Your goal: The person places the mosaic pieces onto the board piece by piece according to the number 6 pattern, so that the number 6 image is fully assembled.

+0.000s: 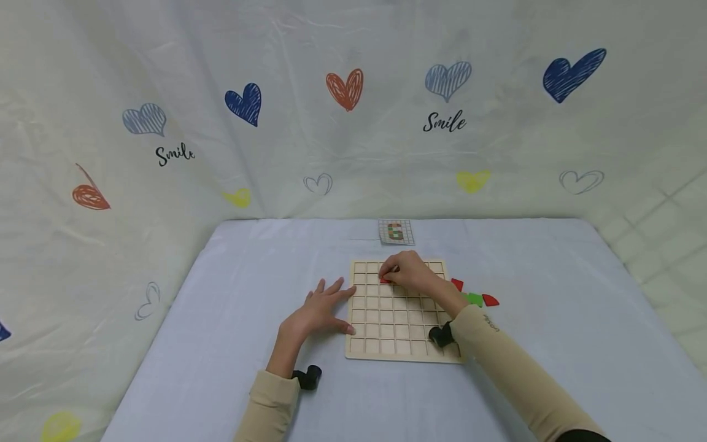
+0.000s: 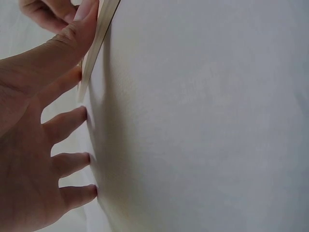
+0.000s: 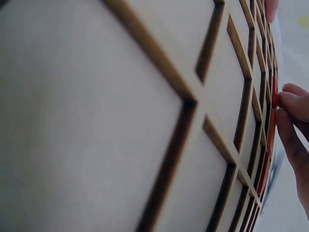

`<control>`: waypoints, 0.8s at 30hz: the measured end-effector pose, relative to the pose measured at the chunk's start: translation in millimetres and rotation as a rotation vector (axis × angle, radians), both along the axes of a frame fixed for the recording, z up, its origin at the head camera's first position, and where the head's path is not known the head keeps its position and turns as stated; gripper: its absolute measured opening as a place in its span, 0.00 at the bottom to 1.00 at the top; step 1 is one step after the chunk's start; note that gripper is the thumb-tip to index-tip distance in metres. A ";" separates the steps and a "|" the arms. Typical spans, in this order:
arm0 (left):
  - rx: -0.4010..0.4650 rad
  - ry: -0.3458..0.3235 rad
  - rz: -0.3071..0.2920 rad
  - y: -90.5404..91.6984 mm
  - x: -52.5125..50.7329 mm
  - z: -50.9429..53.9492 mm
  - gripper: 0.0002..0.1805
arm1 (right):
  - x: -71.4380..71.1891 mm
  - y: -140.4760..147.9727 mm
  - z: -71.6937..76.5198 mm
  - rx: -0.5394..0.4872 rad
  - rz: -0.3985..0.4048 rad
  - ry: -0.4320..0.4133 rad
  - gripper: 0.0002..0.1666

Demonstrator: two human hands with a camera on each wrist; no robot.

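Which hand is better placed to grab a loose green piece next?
Probably the right hand, once it releases the red piece it pinches: it's nearer the green piece, which lies just off the grid board's right edge. The left hand is at the opposite edge.

Downward head view, close wrist views, shared board (image 1: 388,317)

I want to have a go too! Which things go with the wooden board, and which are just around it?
Part of the job:
wooden grid board
red piece pinched by the right hand
loose red and green pieces
card with a coloured grid, likely the guide

Just there:
heart-printed sheet
black wrist gadgets
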State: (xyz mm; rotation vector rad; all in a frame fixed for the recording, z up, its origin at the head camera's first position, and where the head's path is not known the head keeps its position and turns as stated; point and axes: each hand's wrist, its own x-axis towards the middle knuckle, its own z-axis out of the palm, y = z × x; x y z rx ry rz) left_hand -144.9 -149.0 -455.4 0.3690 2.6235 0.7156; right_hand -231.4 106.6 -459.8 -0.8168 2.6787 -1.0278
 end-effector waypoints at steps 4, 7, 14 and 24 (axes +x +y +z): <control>-0.005 0.000 0.000 0.9 0.2 0.6 0.52 | 2.9 1.6 1.0 -0.004 -0.012 0.019 0.09; -0.013 0.000 0.003 1.3 0.3 0.8 0.51 | 4.6 4.0 3.1 -0.011 -0.027 0.015 0.09; -0.031 0.006 0.011 3.7 0.1 0.7 0.51 | 12.8 21.1 5.9 -0.064 -0.044 0.001 0.09; -0.057 0.023 0.011 4.1 0.9 1.3 0.51 | 30.1 59.0 9.8 -0.027 -0.157 0.032 0.09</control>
